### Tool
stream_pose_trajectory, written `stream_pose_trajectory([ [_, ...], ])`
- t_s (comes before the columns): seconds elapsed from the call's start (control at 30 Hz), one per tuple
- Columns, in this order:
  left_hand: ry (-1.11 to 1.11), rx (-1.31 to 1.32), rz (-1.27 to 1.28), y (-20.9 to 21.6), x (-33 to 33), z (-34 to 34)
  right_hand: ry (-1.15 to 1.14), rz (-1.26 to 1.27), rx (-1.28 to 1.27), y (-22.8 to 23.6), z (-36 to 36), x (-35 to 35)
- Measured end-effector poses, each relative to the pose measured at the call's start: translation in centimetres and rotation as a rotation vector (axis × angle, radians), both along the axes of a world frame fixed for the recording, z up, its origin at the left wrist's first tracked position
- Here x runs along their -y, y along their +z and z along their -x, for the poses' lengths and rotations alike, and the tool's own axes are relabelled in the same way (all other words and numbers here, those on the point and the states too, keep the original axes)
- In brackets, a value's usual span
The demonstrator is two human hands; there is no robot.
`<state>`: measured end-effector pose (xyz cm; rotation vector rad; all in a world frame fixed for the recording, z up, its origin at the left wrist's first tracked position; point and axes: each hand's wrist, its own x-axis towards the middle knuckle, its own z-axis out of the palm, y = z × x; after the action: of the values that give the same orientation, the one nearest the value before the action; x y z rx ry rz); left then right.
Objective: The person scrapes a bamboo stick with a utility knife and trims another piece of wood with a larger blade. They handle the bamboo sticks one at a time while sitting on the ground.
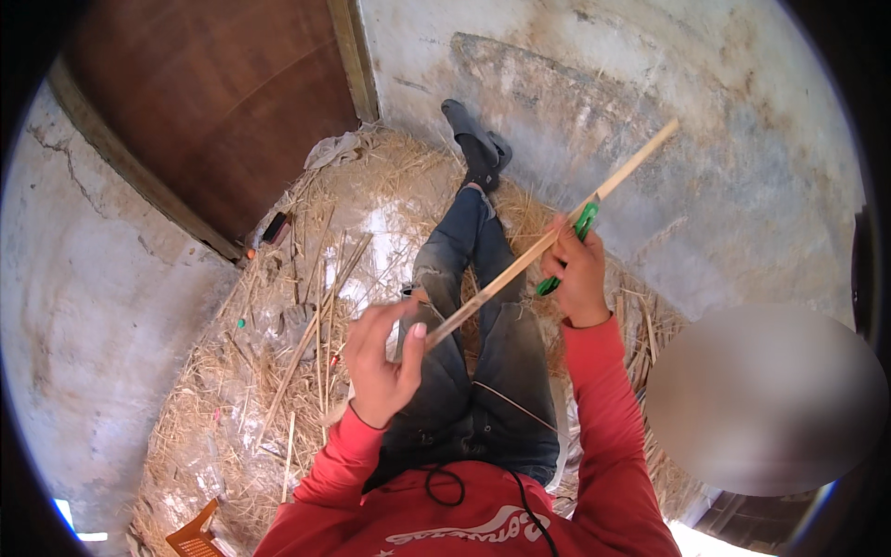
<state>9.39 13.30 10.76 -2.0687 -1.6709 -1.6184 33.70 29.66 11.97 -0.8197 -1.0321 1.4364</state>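
Note:
My right hand [580, 274] is closed round a green utility knife [586, 221], whose blade meets a long, pale strip of wood or bamboo [524, 265]. The strip slants over my legs, its far end up by the wall and its near end low beside my left hand [376, 367]. That left hand has its thumb and fingers apart, close to the near end; whether they touch it is hard to tell. A thin sliver [515, 406] lies across my thigh.
My outstretched legs [445, 269] rest on a floor strewn with straw and shavings [232, 418]. Long strips [320, 325] lie to the left. A stained wall [594, 102] and a brown door [213, 102] stand ahead. An orange plastic piece [195, 531] sits lower left.

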Motion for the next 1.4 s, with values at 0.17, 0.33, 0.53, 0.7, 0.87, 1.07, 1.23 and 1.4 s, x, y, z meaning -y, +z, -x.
stream_pose_trajectory([
  [0.17, -0.454, 0.475, 0.768, -1.8, 1.3, -1.0, 0.073, -0.027, -0.095, 1.2, -1.6, -1.4],
  [0.33, -0.665, 0.892, 0.933, -2.9, 1.7, -2.6, 0.041, -0.047, -0.083, 2.8, -1.8, -1.6],
  [0.53, -0.497, 0.955, 0.789, -4.0, 0.4, -3.1, -0.024, -0.377, 0.677, 0.8, -1.4, 1.6],
  [0.7, -0.431, 0.947, 0.789, -3.5, -0.2, -2.9, 0.124, -0.500, 0.983, 0.1, 0.4, 6.7],
  [0.87, -0.359, 0.896, 0.748, -3.9, -0.1, -3.3, 0.135, -0.593, 1.241, -0.9, 1.8, 8.5],
  [1.07, -0.257, 0.722, 0.713, -5.8, 0.5, -3.5, 0.034, -0.619, 1.336, -2.5, 0.7, 4.7],
  [1.23, -0.307, 0.854, 0.756, -4.6, 0.1, -3.5, -0.005, -0.660, 1.324, -2.4, 1.2, 4.7],
  [1.4, -0.347, 0.979, 0.815, -3.8, 0.2, -3.5, 0.028, -0.791, 1.322, -3.3, 1.7, 5.4],
])
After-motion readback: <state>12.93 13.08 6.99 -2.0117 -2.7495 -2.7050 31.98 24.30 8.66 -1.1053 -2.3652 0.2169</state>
